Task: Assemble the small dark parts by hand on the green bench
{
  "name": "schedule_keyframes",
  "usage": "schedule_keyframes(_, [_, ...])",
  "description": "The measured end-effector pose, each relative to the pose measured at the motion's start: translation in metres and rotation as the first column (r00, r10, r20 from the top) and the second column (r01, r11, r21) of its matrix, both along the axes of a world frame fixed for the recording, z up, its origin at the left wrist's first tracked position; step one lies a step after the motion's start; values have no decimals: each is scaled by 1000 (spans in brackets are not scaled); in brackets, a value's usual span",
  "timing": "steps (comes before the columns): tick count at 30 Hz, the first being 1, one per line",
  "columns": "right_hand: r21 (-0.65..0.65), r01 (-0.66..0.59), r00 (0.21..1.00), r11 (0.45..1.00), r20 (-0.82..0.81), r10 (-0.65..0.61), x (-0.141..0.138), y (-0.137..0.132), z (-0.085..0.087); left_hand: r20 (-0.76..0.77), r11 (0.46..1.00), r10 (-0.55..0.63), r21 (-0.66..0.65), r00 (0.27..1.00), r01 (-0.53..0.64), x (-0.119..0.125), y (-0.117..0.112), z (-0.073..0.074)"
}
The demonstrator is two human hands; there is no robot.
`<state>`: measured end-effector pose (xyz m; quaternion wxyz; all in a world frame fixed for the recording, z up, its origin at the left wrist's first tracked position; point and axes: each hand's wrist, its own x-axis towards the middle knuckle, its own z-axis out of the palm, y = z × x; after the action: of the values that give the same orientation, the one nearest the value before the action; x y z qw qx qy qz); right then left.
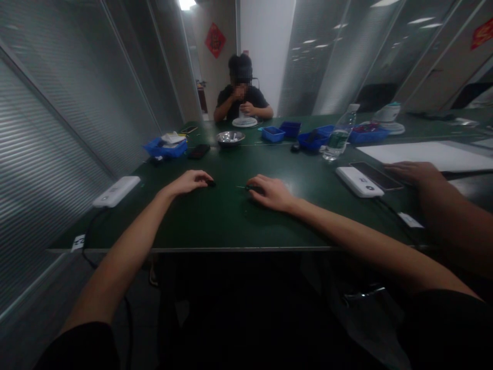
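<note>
On the dark green table (208, 221), my left hand (190, 181) has its fingertips closed on a small black object (211, 183), whose kind is too small and blurred to make out. Facing it, my right hand (271, 192) rests on the tabletop with curled fingers around a screwdriver (247, 187). Its thin metal shaft points left, toward my other hand; most of the handle is hidden under the fingers. A gap of bare tabletop separates the two hands.
A metal bowl (230, 139) with small parts, a blue tray (165, 147) and a black box (199, 151) stand beyond my hands. To the right are a water bottle (339, 136), a white power bank (359, 181) and a co-worker's hand (418, 172). Another person (242, 97) sits opposite.
</note>
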<state>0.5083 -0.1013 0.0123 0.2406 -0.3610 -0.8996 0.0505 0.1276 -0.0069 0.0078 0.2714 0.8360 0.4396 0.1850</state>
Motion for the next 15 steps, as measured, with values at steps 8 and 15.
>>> schedule_keyframes(8, [1,4,1000,1000,15,-4,1,2,-1,-44,790,597,210,801,-576,-92,25,-14])
schedule_keyframes(15, [2,-10,1000,1000,1,10,1,2,-2,-55,613,779,277,625,-740,-122,29,-18])
